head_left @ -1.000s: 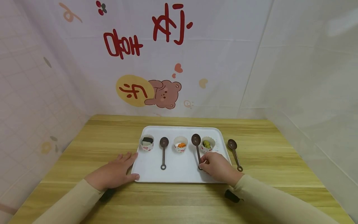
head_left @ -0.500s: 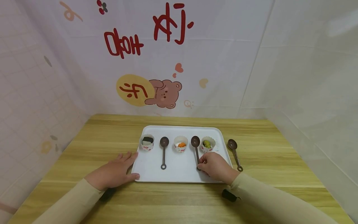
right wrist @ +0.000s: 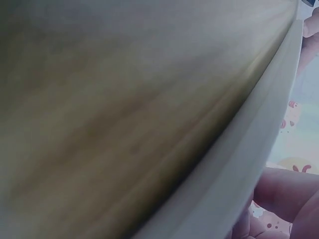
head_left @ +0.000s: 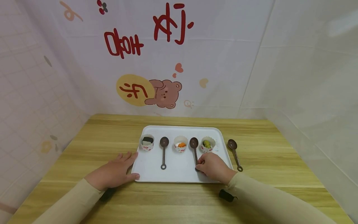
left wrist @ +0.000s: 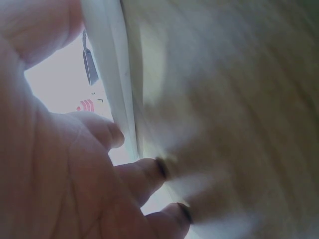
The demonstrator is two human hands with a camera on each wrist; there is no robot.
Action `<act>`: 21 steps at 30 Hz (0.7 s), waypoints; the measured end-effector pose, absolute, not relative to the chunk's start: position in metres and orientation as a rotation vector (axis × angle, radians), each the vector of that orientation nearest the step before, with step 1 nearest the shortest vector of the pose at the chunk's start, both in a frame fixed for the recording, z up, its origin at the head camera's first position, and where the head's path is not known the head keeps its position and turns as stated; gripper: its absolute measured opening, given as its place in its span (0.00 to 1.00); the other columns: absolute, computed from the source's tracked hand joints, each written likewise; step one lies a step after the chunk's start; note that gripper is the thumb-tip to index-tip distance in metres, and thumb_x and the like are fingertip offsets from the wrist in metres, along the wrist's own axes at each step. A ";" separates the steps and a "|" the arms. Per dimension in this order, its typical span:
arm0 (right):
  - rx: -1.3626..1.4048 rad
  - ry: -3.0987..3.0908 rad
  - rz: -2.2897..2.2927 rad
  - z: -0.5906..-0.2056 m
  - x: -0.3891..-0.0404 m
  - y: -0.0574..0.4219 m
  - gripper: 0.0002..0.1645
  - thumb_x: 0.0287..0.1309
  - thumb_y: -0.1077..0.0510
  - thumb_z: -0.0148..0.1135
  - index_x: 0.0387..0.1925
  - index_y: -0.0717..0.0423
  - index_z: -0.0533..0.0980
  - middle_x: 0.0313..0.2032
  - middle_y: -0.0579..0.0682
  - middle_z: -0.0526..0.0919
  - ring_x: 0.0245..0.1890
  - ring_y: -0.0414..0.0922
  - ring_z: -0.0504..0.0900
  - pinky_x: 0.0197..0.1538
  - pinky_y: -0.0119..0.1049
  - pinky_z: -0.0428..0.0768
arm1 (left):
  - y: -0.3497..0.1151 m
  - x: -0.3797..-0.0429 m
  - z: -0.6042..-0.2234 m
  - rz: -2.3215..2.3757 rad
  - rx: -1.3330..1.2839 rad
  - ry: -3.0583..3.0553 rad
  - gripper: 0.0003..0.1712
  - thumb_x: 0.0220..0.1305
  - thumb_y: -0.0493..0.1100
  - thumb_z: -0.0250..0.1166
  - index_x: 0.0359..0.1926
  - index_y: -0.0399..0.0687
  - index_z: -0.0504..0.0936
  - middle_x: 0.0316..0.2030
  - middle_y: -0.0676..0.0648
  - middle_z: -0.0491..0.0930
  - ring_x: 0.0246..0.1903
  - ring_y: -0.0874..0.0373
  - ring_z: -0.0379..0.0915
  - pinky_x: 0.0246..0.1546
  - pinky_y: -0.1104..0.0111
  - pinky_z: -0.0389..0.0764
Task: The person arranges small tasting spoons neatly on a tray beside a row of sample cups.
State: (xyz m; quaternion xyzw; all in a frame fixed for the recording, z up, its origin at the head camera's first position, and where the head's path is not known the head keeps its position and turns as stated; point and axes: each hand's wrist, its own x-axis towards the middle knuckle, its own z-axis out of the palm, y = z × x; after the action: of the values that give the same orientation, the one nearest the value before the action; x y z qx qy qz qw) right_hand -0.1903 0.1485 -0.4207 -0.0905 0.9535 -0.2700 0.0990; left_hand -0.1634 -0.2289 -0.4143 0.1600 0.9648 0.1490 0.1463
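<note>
A white tray (head_left: 179, 172) lies on the wooden table. My right hand (head_left: 213, 168) pinches the handle end of a brown measuring spoon (head_left: 194, 143), whose bowl points away from me, between two paper cups. One cup (head_left: 207, 149) has green pieces in it; the other cup (head_left: 180, 149) has orange pieces. My left hand (head_left: 114, 172) rests at the tray's left edge, fingers spread and thumb on the rim. In the left wrist view, the palm (left wrist: 65, 174) and fingers lie along that rim. The right wrist view catches only part of the right fingers (right wrist: 289, 194).
Another brown spoon (head_left: 164, 143) lies on the tray, right of a paper cup (head_left: 147, 147) holding something dark and white. A third spoon (head_left: 232, 144) is on the table beyond the tray's right edge. Patterned sheets (head_left: 223, 56) enclose the table's back and sides.
My right hand has shifted the spoon slightly left and toward me, away from the cup with green pieces, and its handle stands straighter. My left hand has stayed in place.
</note>
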 end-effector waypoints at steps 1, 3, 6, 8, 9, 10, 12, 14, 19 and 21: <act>-0.262 2.818 -0.795 -0.421 -0.190 0.148 0.10 0.63 0.60 0.73 0.25 0.53 0.82 0.19 0.41 0.79 0.21 0.38 0.74 0.27 0.31 0.71 | -0.229 -0.163 -0.415 0.425 0.467 2.782 0.57 0.67 0.70 0.66 0.82 0.39 0.58 0.78 0.25 0.58 0.75 0.17 0.51 0.67 0.26 0.62; -0.255 2.817 -0.784 -0.421 -0.191 0.148 0.11 0.63 0.60 0.73 0.25 0.53 0.82 0.19 0.42 0.79 0.21 0.38 0.74 0.27 0.31 0.70 | -0.229 -0.163 -0.415 0.417 0.477 2.793 0.57 0.67 0.69 0.66 0.81 0.39 0.59 0.78 0.25 0.58 0.74 0.16 0.52 0.66 0.25 0.63; -0.251 2.814 -0.766 -0.420 -0.191 0.148 0.11 0.63 0.59 0.73 0.25 0.53 0.82 0.19 0.42 0.79 0.22 0.38 0.73 0.27 0.31 0.70 | -0.228 -0.163 -0.415 0.402 0.490 2.805 0.57 0.67 0.69 0.67 0.81 0.38 0.59 0.77 0.25 0.59 0.73 0.16 0.53 0.66 0.26 0.63; -0.246 2.809 -0.760 -0.419 -0.191 0.147 0.11 0.64 0.59 0.73 0.25 0.53 0.82 0.19 0.42 0.79 0.22 0.38 0.73 0.27 0.31 0.70 | -0.228 -0.163 -0.415 0.399 0.487 2.807 0.57 0.67 0.70 0.67 0.81 0.38 0.59 0.77 0.25 0.59 0.74 0.16 0.53 0.66 0.26 0.63; -0.241 2.806 -0.758 -0.419 -0.191 0.147 0.11 0.64 0.59 0.73 0.25 0.53 0.82 0.19 0.43 0.79 0.21 0.38 0.73 0.27 0.31 0.70 | -0.229 -0.164 -0.416 0.399 0.486 2.808 0.57 0.67 0.70 0.67 0.81 0.39 0.59 0.77 0.25 0.59 0.74 0.16 0.53 0.66 0.26 0.63; -0.239 2.805 -0.754 -0.419 -0.191 0.147 0.11 0.64 0.59 0.73 0.25 0.53 0.82 0.19 0.43 0.79 0.21 0.38 0.73 0.27 0.31 0.70 | -0.229 -0.164 -0.416 0.397 0.487 2.808 0.57 0.67 0.70 0.67 0.81 0.39 0.59 0.77 0.25 0.59 0.74 0.16 0.53 0.67 0.26 0.63; -0.233 2.799 -0.750 -0.419 -0.191 0.147 0.11 0.64 0.59 0.72 0.25 0.53 0.82 0.19 0.43 0.80 0.21 0.38 0.73 0.27 0.31 0.70 | -0.229 -0.164 -0.416 0.396 0.487 2.808 0.57 0.67 0.70 0.67 0.81 0.38 0.59 0.77 0.25 0.59 0.74 0.16 0.53 0.66 0.26 0.63; -0.229 2.796 -0.746 -0.419 -0.191 0.147 0.11 0.64 0.58 0.72 0.25 0.53 0.82 0.18 0.43 0.80 0.21 0.38 0.73 0.26 0.31 0.70 | -0.229 -0.164 -0.416 0.401 0.482 2.802 0.57 0.67 0.70 0.67 0.81 0.38 0.59 0.77 0.25 0.59 0.74 0.16 0.52 0.67 0.26 0.63; -0.223 2.784 -0.749 -0.419 -0.193 0.147 0.12 0.65 0.58 0.72 0.25 0.52 0.82 0.18 0.43 0.80 0.20 0.38 0.73 0.25 0.30 0.70 | -0.228 -0.164 -0.415 0.410 0.472 2.791 0.57 0.67 0.69 0.67 0.81 0.39 0.59 0.77 0.25 0.59 0.74 0.17 0.52 0.67 0.25 0.62; -0.215 2.780 -0.752 -0.420 -0.194 0.147 0.12 0.65 0.57 0.72 0.24 0.52 0.82 0.17 0.43 0.80 0.19 0.38 0.73 0.25 0.30 0.69 | -0.228 -0.164 -0.415 0.405 0.477 2.794 0.57 0.67 0.70 0.67 0.81 0.39 0.59 0.77 0.25 0.59 0.74 0.16 0.52 0.66 0.25 0.62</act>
State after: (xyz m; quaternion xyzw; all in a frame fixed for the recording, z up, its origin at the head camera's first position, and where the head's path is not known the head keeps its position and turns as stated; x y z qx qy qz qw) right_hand -0.1940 0.1469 -0.4196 -0.0740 0.9549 -0.2583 0.1266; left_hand -0.1640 -0.2282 -0.4151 0.1650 0.9664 0.1402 0.1388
